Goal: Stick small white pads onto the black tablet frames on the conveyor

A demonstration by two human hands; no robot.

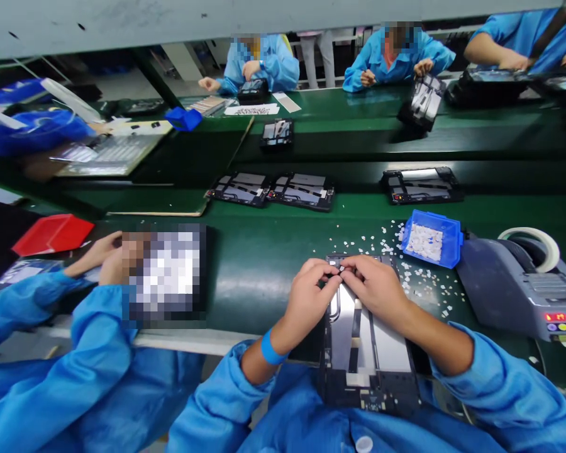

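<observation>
The nearest device (393, 346) lies left of the bin (453, 234) and dispenser (493, 283).

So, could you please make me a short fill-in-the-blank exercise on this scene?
Seen from the person's body, the left hand and right hand meet over the ____ end of the black-framed device with silver panels.
A heap of small white pieces lies inside the open plastic box coloured ____.
In the picture, the grey tape machine stands to the ____ of that box.
A blue band circles the person's ____ wrist.

Missing words: far; blue; right; left.
</observation>
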